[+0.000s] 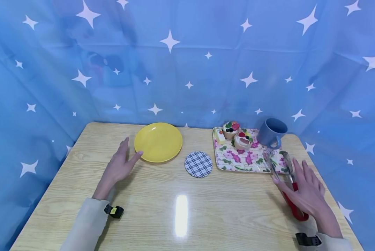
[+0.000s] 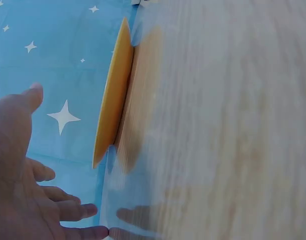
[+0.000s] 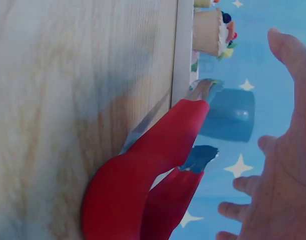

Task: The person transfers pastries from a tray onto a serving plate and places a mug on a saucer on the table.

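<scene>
My left hand [image 1: 118,167] reaches over the table just left of a yellow plate [image 1: 158,143], its thumb overlapping the plate's rim in the head view. In the left wrist view the fingers [image 2: 75,210] are spread with nothing between them. On the right, my other hand [image 1: 308,188] hovers beside a pair of red-handled metal tongs [image 1: 295,209]. Its fingers are spread, and the right wrist view shows a gap between them and the red handles [image 3: 137,175]. The tongs' metal tips lie over the near right corner of a floral tray [image 1: 237,164].
On the tray stand two fruit-topped cupcakes [image 1: 242,141], a small cake slice [image 1: 219,136] and a blue mug [image 1: 271,132]. A round checked coaster [image 1: 198,164] lies between plate and tray. Behind the wooden table [image 1: 149,216] hangs a blue star-patterned curtain [image 1: 187,69].
</scene>
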### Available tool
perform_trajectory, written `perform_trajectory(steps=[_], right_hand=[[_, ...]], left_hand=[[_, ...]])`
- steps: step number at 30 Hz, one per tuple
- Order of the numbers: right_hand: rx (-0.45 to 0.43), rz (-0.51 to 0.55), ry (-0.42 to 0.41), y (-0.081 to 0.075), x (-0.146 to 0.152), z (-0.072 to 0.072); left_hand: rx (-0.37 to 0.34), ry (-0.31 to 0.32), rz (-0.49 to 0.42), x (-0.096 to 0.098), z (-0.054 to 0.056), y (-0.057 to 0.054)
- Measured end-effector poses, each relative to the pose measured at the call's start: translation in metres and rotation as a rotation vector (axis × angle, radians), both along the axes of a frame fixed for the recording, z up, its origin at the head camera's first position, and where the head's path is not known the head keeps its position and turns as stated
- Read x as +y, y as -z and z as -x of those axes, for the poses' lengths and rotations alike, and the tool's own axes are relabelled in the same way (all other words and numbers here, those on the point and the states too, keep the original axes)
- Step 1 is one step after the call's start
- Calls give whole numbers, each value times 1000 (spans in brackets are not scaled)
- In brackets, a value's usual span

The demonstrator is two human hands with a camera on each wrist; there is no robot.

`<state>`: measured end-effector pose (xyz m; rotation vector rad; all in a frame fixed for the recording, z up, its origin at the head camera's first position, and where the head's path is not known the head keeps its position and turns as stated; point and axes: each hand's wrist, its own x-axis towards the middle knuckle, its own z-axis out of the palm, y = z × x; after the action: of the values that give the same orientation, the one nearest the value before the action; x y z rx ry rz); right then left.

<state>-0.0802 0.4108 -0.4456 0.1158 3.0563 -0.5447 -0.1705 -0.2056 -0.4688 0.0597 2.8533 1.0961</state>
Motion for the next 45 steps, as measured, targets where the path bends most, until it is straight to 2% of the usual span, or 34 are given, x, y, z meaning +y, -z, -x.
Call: perform_trajectory(steps=[7, 11, 17, 25, 32, 38, 45], right_hand=[[-26, 24, 28, 2, 6, -8], [-50, 35, 47, 3, 8, -11], [-77, 65, 84, 4, 9, -17], [-57, 120, 100, 7, 13, -21], [-71, 157, 121, 7, 14, -18], [-140, 146, 165, 12, 15, -16], [-170, 131, 262, 15, 8, -13]], left_hand=[[49, -11, -90, 1, 7, 5], [68, -13, -186, 1, 11, 7], [83, -54, -314, 1, 13, 9], [-6, -137, -424, 1, 20, 11], [-100, -195, -562, 4, 29, 16], [-131, -188, -629, 5, 32, 22], [-109, -146, -660, 0, 30, 30]])
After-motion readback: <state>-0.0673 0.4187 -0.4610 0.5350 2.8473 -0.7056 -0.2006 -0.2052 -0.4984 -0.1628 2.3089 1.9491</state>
